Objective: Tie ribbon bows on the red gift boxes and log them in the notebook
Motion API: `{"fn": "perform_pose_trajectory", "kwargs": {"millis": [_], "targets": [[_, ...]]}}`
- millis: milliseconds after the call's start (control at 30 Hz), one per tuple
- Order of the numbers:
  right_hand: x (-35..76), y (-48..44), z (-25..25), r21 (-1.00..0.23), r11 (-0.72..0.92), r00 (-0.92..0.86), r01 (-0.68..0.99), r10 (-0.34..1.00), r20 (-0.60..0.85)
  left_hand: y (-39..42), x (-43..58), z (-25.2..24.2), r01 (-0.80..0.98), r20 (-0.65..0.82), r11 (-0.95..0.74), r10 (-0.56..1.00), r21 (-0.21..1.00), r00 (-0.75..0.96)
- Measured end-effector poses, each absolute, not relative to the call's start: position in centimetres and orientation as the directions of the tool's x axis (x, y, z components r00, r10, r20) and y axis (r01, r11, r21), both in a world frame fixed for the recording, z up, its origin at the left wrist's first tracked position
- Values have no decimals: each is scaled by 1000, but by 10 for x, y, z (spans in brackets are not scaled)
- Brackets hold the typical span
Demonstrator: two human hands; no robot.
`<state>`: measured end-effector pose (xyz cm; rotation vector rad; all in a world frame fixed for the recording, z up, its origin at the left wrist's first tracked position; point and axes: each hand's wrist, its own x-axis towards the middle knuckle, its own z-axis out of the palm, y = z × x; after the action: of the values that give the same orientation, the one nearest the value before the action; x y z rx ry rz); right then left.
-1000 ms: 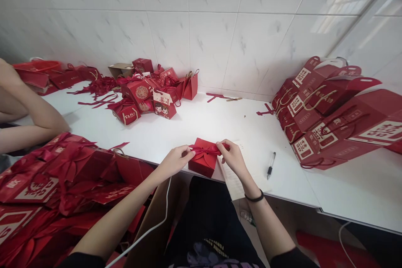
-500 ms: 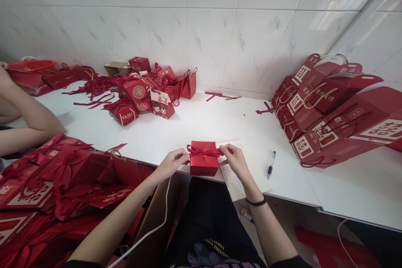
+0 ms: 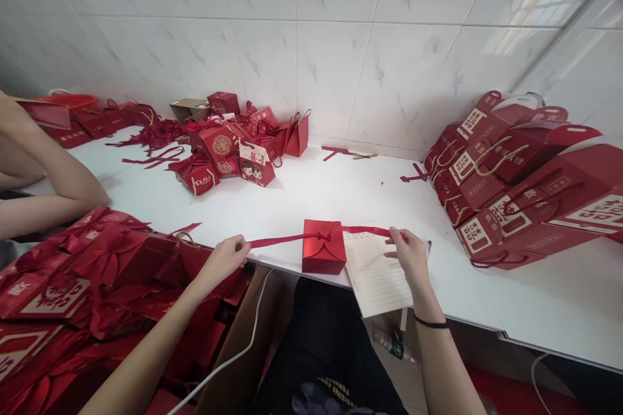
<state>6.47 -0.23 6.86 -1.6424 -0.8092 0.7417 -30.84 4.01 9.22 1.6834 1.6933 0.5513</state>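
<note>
A small red gift box [image 3: 324, 253] with overlapping curved flaps sits at the table's front edge. A dark red ribbon [image 3: 285, 240] runs across its top, with a small knot at the middle. My left hand [image 3: 228, 256] is closed on the ribbon's left end, out beside the box. To the right, my right hand [image 3: 406, 249] pinches the other end above a lined notebook [image 3: 379, 279]. Both ribbon ends stretch out nearly straight, and the bow loops are gone.
Red gift boxes [image 3: 214, 149] and loose ribbons [image 3: 156, 133] lie at the back left. Red gift bags [image 3: 491, 188] stand stacked at right. A pile of red boxes [image 3: 111, 272] fills the lower left, near a white cable [image 3: 253, 337]. Another person's arm [image 3: 63, 175] rests at far left.
My hands have moved apart, left hand leftward and right hand rightward, drawing the ribbon ends out. The bow has come undone down to a knot.
</note>
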Motion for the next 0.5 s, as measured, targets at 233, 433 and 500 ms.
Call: {"fn": "perform_pose_trajectory", "kwargs": {"millis": [233,433,500], "targets": [[81,4,115,-988,78,538,-130,843,-4,55,-311,132,48,-73,69,993,997,89],[33,29,193,-945,274,213,-179,948,235,68,-262,197,-371,167,-60,950,927,262],[12,37,214,-941,305,106,-148,951,291,72,-244,212,-434,218,-65,925,899,312]]}}
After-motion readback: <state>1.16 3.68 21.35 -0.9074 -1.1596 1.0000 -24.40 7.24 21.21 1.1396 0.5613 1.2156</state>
